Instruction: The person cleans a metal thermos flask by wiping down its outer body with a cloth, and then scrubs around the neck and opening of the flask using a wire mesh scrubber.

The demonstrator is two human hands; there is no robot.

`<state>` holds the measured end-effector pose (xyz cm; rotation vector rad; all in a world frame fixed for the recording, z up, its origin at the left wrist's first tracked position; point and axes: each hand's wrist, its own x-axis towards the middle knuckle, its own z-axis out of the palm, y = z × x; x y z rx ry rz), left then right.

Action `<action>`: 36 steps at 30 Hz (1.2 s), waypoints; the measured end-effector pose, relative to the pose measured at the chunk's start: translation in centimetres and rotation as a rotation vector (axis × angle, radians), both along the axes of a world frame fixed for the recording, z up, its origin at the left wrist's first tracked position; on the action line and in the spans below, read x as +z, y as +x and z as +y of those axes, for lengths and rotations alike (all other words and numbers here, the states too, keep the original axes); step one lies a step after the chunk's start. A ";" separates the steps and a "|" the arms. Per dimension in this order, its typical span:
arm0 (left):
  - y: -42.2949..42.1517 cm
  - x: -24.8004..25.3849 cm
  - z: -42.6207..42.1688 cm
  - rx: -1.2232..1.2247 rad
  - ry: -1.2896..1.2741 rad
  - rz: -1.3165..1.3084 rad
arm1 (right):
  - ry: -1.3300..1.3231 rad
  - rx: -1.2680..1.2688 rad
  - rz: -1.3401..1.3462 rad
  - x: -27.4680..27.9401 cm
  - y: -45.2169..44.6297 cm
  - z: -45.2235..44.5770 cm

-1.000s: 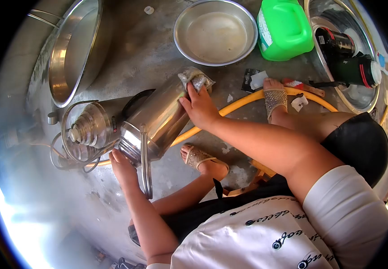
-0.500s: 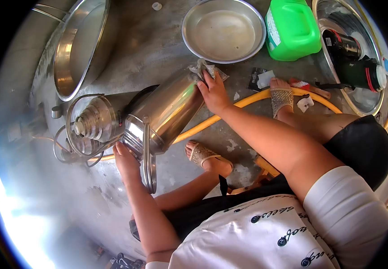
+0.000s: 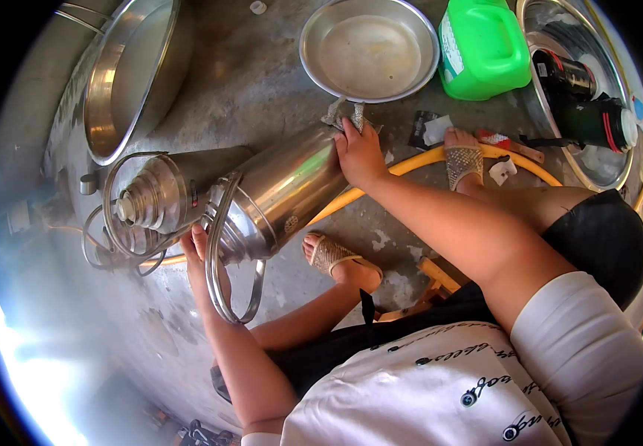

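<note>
A shiny steel thermos flask (image 3: 291, 182) lies tilted between my hands, its neck toward the lower left and its base toward the upper right. My left hand (image 3: 204, 260) grips the neck end, partly hidden behind the flask's looped metal handle (image 3: 221, 249). At the base, my right hand (image 3: 361, 154) presses a grey mesh cloth (image 3: 357, 113) against the metal, fingers curled over the rim. Just left of the held flask lies a second steel flask (image 3: 180, 186) with a stepped neck and a wire handle.
A steel basin (image 3: 369, 56) and a green jug (image 3: 482, 52) stand ahead. A large pan (image 3: 132, 82) leans at left. Dark bottles (image 3: 592, 123) lie in a metal tub (image 3: 622, 175) at right. A yellow hose (image 3: 421, 160) crosses the floor near my sandalled feet.
The held flask has turned about its length, so its handle has swung round and a round mark shows on its side. My right hand and the cloth have shifted over the base.
</note>
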<state>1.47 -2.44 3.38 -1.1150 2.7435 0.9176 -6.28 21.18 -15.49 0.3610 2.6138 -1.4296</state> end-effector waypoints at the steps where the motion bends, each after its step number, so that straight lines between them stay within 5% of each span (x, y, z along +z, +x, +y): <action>1: 0.0 0.0 -0.1 -0.002 0.001 0.002 | -0.050 0.025 0.235 1.2 0.5 -0.9; 6: 0.0 -1.4 -1.0 -0.019 0.132 0.133 | -0.355 0.248 0.595 10.4 3.7 -5.6; 8: -0.1 -1.3 -1.0 -0.001 0.197 0.158 | -0.457 0.307 0.636 10.5 3.9 -5.7; 10: 0.0 -0.9 -1.1 0.040 0.175 0.105 | -0.279 0.218 0.607 6.2 2.4 -3.8; 13: 0.0 -0.2 -1.3 0.117 0.146 -0.092 | -0.041 0.121 0.144 -0.5 -1.0 1.0; 15: 0.0 -1.3 -1.2 -0.090 0.059 0.162 | 0.024 0.117 0.056 -0.2 -0.6 0.2; 19: 0.2 -2.1 -2.9 -0.052 0.221 0.149 | -0.301 0.216 0.497 6.8 3.1 -4.1; 21: 0.5 -2.4 -4.4 -0.048 0.216 0.076 | -0.428 0.360 0.494 7.7 3.3 -4.0; 23: 0.4 -2.1 -3.7 0.066 0.190 0.019 | -0.220 0.218 0.493 4.3 2.4 -2.8; 25: 0.6 -2.1 -3.8 0.045 0.166 0.042 | 0.038 0.065 0.313 -0.8 1.1 -0.3; 29: 0.1 -2.1 -2.1 0.048 0.291 0.193 | -0.154 -0.130 0.022 -2.7 0.7 0.0; 36: 0.1 -1.8 -1.5 -0.052 0.151 0.203 | 0.002 0.003 -0.139 -2.2 -1.6 1.1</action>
